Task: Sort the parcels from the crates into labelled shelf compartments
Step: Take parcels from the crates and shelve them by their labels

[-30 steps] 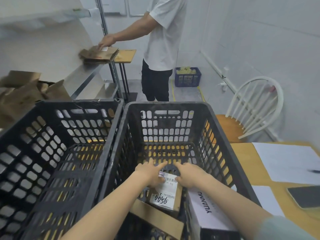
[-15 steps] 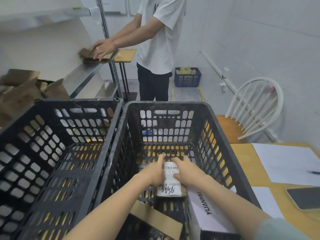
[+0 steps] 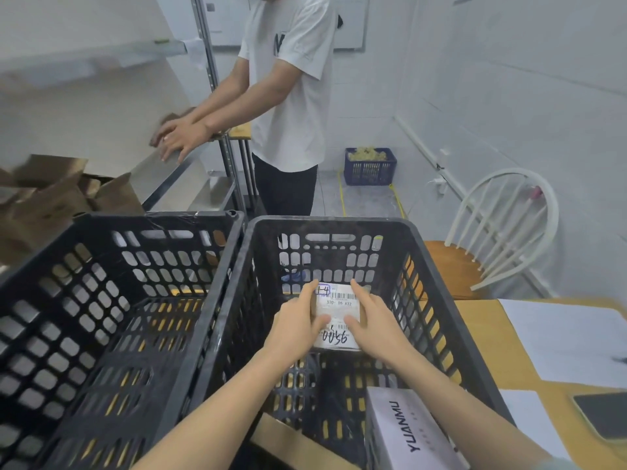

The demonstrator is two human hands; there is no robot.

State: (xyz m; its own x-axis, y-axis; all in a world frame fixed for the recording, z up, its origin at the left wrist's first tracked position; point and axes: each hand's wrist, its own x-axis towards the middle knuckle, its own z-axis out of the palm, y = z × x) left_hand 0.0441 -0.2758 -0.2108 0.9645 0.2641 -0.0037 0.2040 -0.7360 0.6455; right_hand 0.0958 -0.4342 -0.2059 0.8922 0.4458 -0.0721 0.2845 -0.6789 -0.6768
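Inside the right-hand crate (image 3: 390,228), towards its far wall: one small brown parcel (image 3: 337,303), white label uppermost, printed "530- 05 A32" with handwritten digits below, held between both hands. Left hand (image 3: 298,323): thumb laid across the label, forefinger straight along the parcel's left edge, other fingers hidden beneath. Right hand (image 3: 376,320): thumb on the label, fingers closed together along the right edge. Same crate, near corner: white box (image 3: 407,432) marked YUANMU; beside it a cardboard piece (image 3: 291,442). Left-hand crate (image 3: 152,217): black, touching the first. Wooden table (image 3: 481,327) to the right: paper sheets (image 3: 570,340), dark flat device (image 3: 604,415). Beyond: white-backed chair (image 3: 502,225), blue basket (image 3: 370,166), second person (image 3: 291,96) with both hands on a metal shelf (image 3: 169,171).
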